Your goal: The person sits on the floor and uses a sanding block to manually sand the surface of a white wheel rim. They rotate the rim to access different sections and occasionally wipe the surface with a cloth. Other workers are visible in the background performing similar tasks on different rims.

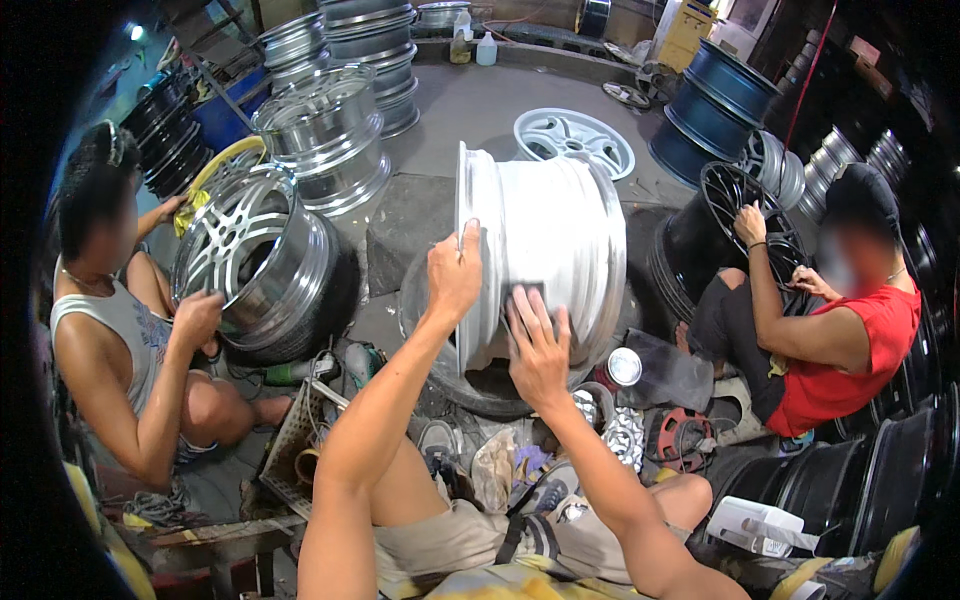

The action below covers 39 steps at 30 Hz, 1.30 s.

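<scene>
In front of me a white-coated wheel rim (545, 220) stands on edge, resting on a dark tyre (480, 395). My left hand (455, 270) is closed round the rim's left lip and holds it. With its fingers laid along the lower barrel, my right hand (540, 345) presses a small dark flat pad (518, 296) against the white surface. The pad is mostly covered by the fingers, so its exact kind cannot be made out.
A person at left works on a polished rim (240, 245); another at right handles a black rim (750, 215). Behind stand stacked silver rims (325, 130), blue rims (710, 110) and a flat-lying silver wheel (575, 140). A can (622, 368) and red tool (682, 438) lie near my right arm.
</scene>
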Each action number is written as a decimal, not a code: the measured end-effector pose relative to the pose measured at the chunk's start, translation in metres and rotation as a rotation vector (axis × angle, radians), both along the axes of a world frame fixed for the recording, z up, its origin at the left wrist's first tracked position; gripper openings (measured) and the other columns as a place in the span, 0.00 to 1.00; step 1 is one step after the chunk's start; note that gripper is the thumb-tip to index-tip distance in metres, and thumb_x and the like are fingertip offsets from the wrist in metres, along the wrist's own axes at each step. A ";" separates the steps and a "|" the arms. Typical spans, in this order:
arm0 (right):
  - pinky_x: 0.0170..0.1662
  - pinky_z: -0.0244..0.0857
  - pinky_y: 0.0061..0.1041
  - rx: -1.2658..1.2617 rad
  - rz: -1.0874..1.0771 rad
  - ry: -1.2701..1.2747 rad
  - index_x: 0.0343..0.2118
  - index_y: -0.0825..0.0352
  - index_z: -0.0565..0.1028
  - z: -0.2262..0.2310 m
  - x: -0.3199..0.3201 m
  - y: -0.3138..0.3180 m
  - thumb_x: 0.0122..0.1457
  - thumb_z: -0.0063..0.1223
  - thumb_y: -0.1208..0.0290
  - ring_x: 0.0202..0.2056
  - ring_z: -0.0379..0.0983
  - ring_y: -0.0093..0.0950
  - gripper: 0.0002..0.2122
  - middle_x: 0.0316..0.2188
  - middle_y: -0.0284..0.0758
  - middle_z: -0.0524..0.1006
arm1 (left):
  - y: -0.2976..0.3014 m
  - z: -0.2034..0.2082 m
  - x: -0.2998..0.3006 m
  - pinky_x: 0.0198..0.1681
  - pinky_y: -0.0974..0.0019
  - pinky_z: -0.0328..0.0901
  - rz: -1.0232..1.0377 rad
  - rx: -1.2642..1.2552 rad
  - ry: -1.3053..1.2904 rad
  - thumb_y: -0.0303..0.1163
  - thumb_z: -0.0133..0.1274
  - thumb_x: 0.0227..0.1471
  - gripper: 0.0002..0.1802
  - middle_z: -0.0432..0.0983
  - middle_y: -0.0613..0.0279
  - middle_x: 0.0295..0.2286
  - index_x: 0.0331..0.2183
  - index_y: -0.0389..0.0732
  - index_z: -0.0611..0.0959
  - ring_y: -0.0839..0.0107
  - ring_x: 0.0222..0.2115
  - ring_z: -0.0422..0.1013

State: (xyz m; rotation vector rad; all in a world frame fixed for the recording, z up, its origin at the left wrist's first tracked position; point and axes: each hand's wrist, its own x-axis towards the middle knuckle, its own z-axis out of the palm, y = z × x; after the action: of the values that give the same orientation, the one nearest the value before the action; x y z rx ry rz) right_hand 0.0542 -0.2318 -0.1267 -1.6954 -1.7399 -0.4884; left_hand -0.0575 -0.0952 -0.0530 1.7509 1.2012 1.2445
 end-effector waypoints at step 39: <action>0.48 0.72 0.47 -1.103 0.302 0.587 0.38 0.69 0.83 -0.247 -0.067 -0.214 0.61 0.59 0.59 0.42 0.77 0.55 0.15 0.40 0.53 0.79 | 0.012 0.027 -0.089 0.28 0.75 0.71 -0.296 -0.348 -0.047 0.52 0.56 0.65 0.27 0.80 0.63 0.23 0.33 0.35 0.85 0.76 0.25 0.79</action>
State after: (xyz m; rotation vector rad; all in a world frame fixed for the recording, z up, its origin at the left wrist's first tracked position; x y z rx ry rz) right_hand -0.0133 -0.4460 -0.3737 -1.8615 -1.8216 1.2030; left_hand -0.1468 -0.0830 -0.0255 1.5621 1.0165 0.8421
